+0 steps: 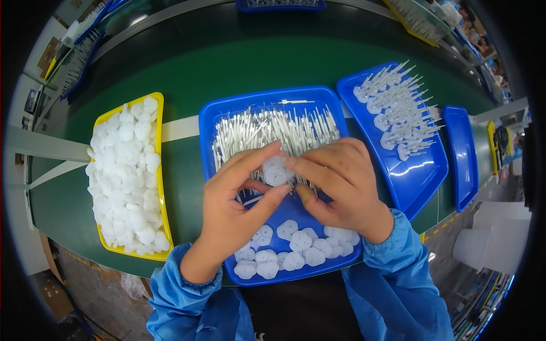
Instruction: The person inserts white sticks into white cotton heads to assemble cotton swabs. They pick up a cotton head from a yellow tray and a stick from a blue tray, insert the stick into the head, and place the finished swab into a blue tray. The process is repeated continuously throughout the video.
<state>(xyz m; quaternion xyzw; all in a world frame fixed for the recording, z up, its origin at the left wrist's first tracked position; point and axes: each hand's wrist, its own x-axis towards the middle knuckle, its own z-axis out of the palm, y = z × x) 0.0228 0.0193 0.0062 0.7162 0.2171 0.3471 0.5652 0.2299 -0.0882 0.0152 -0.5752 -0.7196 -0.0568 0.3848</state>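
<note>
Over the middle blue tray (211, 105), my left hand (233, 202) grips a white translucent flower-shaped plastic piece (276, 172) between its thumb and fingers. My right hand (341, 184) is closed on the same piece from the other side, index fingertip at its edge; whether a stick sits between its thumb and fingers cannot be made out. Behind my hands, a dense bundle of thin white sticks (256, 133) fills the far part of this tray. In its near part lie loose flower-shaped pieces (293, 261), partly overlapping.
On the left, a yellow tray (161, 170) is heaped with white flower-shaped pieces (128, 176). At the right, a blue tray (414, 184) bears rows of sticks with flower pieces on their ends (392, 113). A narrower blue tray (462, 159) lies beyond it on the green table (182, 74).
</note>
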